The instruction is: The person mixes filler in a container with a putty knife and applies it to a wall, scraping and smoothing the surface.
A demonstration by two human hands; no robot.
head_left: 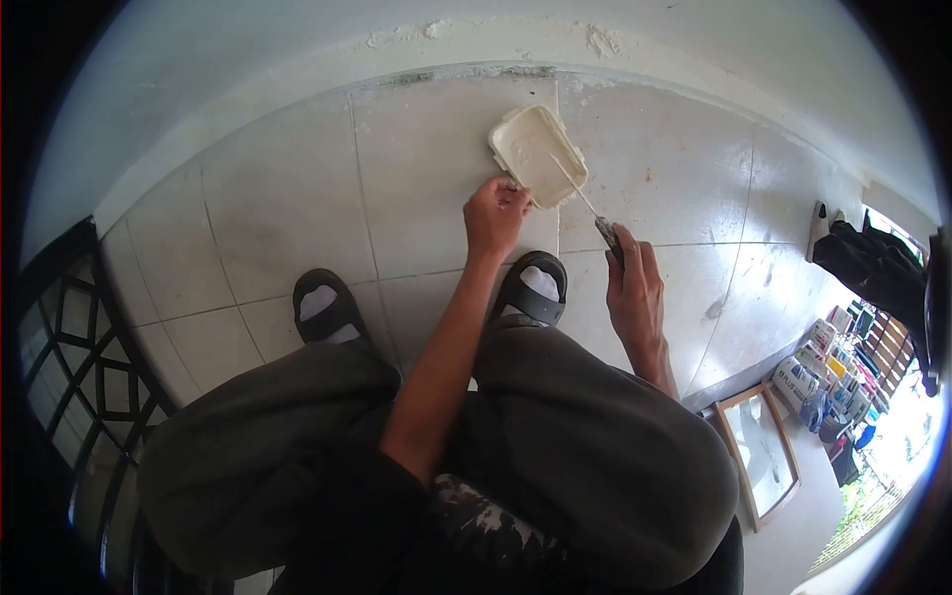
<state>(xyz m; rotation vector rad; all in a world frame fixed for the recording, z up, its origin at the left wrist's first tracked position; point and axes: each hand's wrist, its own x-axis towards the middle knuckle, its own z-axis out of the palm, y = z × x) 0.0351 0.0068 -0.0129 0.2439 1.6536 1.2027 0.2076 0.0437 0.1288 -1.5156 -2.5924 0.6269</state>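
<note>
My left hand [495, 217] pinches the near left rim of a cream plastic tub [503, 136] at the base of the wall. Off-white paste [535, 159] coats the inside of the tub. In my right hand [636, 296] is a putty knife [607, 232], its paste-smeared dark handle gripped between thumb and fingers. The long pale blade appears nearly edge-on, and its tip reaches over the tub's right side into the paste.
My sandalled feet [329, 307] stand on pale floor tiles [288, 188]. The wall [297, 84] ahead has rough patches low down. A black metal grille [94, 387] is at left. At right are a wood-framed panel [759, 451], dark cloth [878, 263] and piled bags [798, 382].
</note>
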